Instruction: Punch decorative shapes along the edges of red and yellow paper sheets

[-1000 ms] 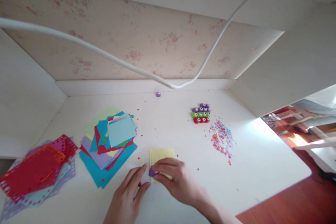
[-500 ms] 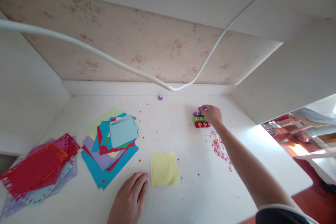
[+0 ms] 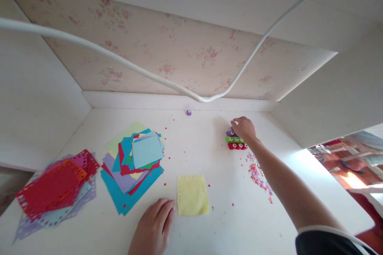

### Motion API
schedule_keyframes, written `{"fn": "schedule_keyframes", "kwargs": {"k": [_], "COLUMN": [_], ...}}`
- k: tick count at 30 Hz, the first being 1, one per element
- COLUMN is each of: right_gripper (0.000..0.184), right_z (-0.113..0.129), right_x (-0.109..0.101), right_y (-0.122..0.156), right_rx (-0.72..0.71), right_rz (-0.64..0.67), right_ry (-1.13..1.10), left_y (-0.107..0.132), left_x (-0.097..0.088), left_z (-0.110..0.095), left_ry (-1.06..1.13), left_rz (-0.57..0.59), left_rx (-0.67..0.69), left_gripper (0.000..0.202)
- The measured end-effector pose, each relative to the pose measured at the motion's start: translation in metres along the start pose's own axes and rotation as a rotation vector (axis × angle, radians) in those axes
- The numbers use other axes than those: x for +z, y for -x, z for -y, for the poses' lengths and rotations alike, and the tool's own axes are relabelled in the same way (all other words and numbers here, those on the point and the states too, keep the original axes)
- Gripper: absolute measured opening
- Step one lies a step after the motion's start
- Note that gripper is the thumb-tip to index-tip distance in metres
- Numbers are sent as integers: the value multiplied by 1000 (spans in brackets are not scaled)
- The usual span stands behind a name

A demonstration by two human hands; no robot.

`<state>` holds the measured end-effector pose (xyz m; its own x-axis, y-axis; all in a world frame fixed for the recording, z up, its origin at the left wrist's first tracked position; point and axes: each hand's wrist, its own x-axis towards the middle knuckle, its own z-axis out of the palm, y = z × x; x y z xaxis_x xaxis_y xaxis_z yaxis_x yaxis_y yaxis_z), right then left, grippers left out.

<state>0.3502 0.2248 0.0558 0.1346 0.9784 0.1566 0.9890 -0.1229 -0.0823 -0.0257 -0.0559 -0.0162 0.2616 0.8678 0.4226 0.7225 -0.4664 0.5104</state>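
Observation:
My right hand reaches to the back right of the white table, over a small cluster of eye-dotted pieces. Its fingertips are slightly apart just above the purple pieces, and I see nothing gripped between them; the hand partly hides this row. In front of them sit a green row and a red row, each piece with a white eye-like dot. My left hand lies on the table, fingers loosely outstretched, beside the left edge of a yellow paper square with a notched top edge.
A pile of coloured paper sheets lies left of centre. Farther left are hole-punched sheets. Paper confetti is scattered beneath my right forearm. One purple piece stands by the back wall. A white cable hangs across the view.
My right hand held a purple piece at the back of the cluster; now its fingertips are above that row. The whole view has shifted slightly. My left hand stays beside the yellow paper.

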Motion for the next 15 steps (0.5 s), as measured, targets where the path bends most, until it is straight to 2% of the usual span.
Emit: {"fn": "schedule_keyframes", "kwargs": {"k": [3,5,9,12,15], "right_gripper": [36,36,50,49,33], "right_z": [35,69,142,182,200], "right_x": [-1,3,19,30,35], "right_y": [-5,-9,-18,-25,-27], "right_rx": [-114,-215,-368,-391,-338], "right_rz": [14,57,129,173,199], "right_ry": [-69,-126,-214,-247,-273], "left_y": [-2,-3,-5,-7,-7], "left_x": [-1,-2,-5,-8,-11], "left_z": [-2,-4,-7,-9,-11], "left_ry": [12,26,58,71,92], "left_rz": [-6,0,18,36,58], "left_rx": [-19,-41,-79,-113,-147], "left_gripper": [22,22,21,21,22]}}
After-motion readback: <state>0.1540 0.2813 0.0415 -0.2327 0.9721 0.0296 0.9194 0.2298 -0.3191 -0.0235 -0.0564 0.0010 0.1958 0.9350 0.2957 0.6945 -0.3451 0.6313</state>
